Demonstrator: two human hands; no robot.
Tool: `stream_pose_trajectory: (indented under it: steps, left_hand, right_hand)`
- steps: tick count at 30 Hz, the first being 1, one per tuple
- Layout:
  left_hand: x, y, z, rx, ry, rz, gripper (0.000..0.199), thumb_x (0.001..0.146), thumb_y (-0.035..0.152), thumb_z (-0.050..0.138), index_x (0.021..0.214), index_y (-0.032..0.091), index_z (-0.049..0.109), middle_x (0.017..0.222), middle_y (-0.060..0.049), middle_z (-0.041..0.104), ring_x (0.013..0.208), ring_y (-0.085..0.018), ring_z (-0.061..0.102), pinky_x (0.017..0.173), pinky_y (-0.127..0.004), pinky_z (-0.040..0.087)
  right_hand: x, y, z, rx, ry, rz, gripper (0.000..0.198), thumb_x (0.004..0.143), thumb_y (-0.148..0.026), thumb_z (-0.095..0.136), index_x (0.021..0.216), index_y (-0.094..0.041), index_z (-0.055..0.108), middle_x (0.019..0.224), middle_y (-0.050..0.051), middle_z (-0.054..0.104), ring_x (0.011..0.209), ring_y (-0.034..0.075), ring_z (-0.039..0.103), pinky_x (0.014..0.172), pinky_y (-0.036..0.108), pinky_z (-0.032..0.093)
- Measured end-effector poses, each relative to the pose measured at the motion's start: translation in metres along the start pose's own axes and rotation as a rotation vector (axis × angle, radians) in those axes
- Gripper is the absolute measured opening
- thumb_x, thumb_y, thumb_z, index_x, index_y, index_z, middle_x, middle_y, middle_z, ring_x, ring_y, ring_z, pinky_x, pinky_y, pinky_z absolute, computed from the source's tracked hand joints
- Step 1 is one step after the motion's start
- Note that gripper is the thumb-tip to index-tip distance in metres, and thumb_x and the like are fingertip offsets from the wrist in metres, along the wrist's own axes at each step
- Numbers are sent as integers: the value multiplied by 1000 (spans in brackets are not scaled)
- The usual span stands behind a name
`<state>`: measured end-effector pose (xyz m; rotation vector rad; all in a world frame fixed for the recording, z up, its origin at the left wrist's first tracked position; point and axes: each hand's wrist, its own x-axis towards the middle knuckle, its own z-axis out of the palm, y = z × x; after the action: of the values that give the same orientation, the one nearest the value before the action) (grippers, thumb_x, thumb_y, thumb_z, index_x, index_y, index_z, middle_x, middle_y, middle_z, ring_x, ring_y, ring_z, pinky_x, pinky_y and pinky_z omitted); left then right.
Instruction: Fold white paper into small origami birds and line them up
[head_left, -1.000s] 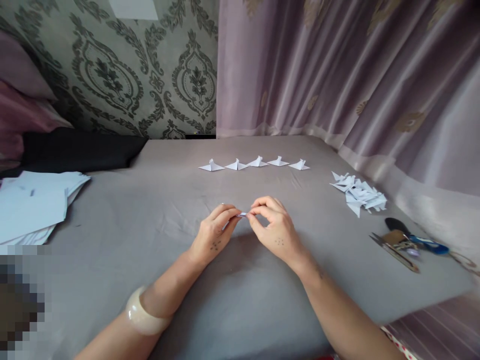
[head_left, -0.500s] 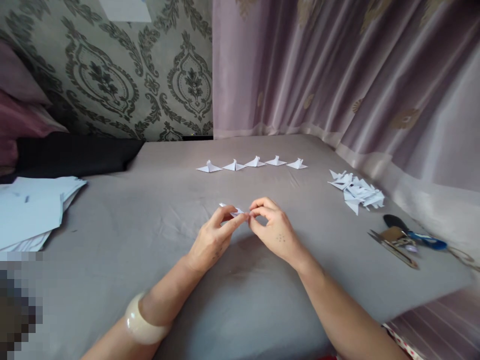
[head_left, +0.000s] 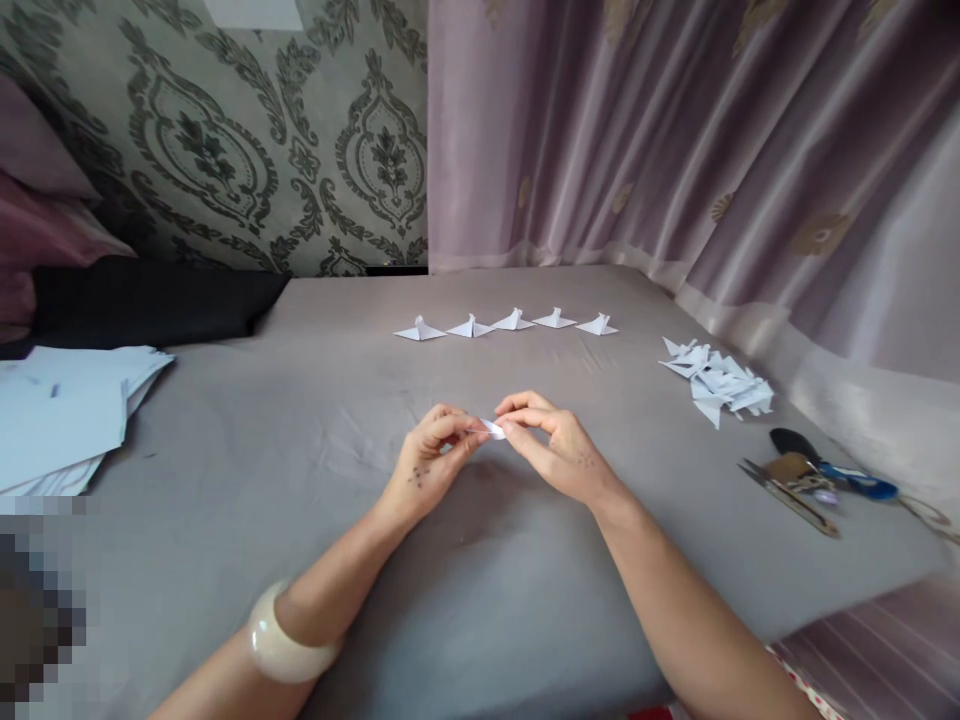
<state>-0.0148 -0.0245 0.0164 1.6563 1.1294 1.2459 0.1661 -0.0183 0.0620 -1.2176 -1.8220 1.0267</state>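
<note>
Between my two hands is a small piece of folded white paper (head_left: 493,429), mostly covered by fingers. My left hand (head_left: 433,455) pinches its left side between thumb and fingers. The thumb and fingertips of my right hand (head_left: 559,445) close on its right end. Both hands are just above the grey cloth, fingertips nearly meeting. Beyond them, several folded white paper birds (head_left: 513,320) stand in a row, wings spread.
A heap of folded white paper pieces (head_left: 724,385) lies to the right. Nearer are small scissors (head_left: 787,497) and a blue-handled tool (head_left: 859,480). White paper sheets (head_left: 60,410) are stacked at left, by a black cloth (head_left: 150,300). Grey cloth (head_left: 247,450) covers the surface.
My left hand has rolled over, and its fingers have shifted on the folded paper. My right fingers have moved in onto the paper's right end. The view has tilted slightly.
</note>
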Motion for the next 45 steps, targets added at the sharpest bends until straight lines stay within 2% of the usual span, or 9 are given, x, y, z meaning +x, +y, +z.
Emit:
stream_pose_trajectory:
  steps: [6,10,15,21,24,27,31,37,45]
  left_hand:
    - [2,12,-1,-299,-18,-368,15,79,32,69,81,17,69,70,1,58,63,-9,48,62,-23,42]
    - [2,10,1,-414,-38,-424,15,78,32,72,79,17,70,66,2,58,62,-8,46,62,-21,39]
    - [1,2,2,-612,-86,-477,17,77,33,73,78,17,70,68,2,58,63,-6,44,62,-19,35]
    - [1,6,4,-563,-35,-446,18,70,28,80,78,18,69,75,1,62,72,-10,53,70,-22,41]
    - [3,9,4,-509,8,-410,16,70,28,79,75,17,69,76,1,60,73,-10,53,69,-22,41]
    - [4,8,3,-525,-4,-410,16,71,29,78,75,17,68,76,1,59,74,-10,53,70,-22,42]
    - [4,5,2,-503,20,-392,15,71,29,78,73,17,69,82,0,57,75,-10,53,70,-22,42]
    - [5,3,3,-425,29,-352,13,71,29,76,73,17,71,89,-2,61,81,-14,55,72,-24,43]
    - [4,8,3,-329,39,-318,11,73,28,74,72,17,72,85,-4,66,80,-15,59,72,-25,45]
  right_hand:
    - [-2,0,5,-53,62,-148,16,81,-18,56,91,-21,69,103,4,62,97,17,61,90,31,47]
    - [-2,4,13,-95,168,-196,13,82,-18,57,84,-20,69,98,4,62,93,16,61,86,30,48]
    - [-3,4,16,-156,193,-250,14,80,-14,57,84,-21,68,97,5,62,92,17,62,87,33,49]
    - [-3,4,19,-191,243,-282,11,80,-14,58,80,-21,66,91,4,62,87,17,62,85,34,49]
    - [-4,4,20,-221,270,-300,14,80,-13,58,88,-22,65,92,4,64,87,17,62,84,33,49]
    - [-4,6,21,-326,283,-364,18,82,-12,57,95,-23,64,90,2,66,84,17,62,81,33,47]
    - [-4,10,20,-487,272,-410,11,85,-15,58,86,-23,66,86,2,67,79,17,61,78,33,46]
    - [-4,10,19,-489,233,-343,10,87,-19,57,84,-22,66,85,3,67,81,17,61,75,31,48]
    - [-3,10,21,-264,218,-178,10,83,-18,57,76,-22,64,80,0,68,75,15,64,73,26,49]
